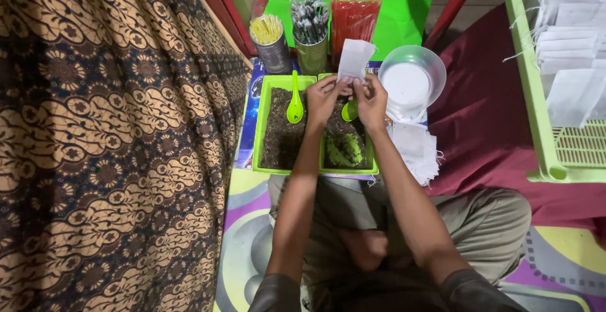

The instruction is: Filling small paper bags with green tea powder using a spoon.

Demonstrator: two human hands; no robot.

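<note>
My left hand (323,97) and my right hand (371,100) together pinch the lower edge of a small white filter bag (355,59), held upright above a green tray (260,129). The tray holds dark loose tea-like material in two compartments. A green plastic spoon (295,100) lies in the left compartment. A second green spoon (349,111) shows under my right hand, over the right compartment. Both hands hover just above the tray's far half.
A clear plastic bowl (413,78) sits right of the tray, a pile of white bags (416,148) below it. Two metal tins (273,50) with sticks stand behind. A green rack (555,129) with bags is at right. Patterned cloth (107,141) fills the left.
</note>
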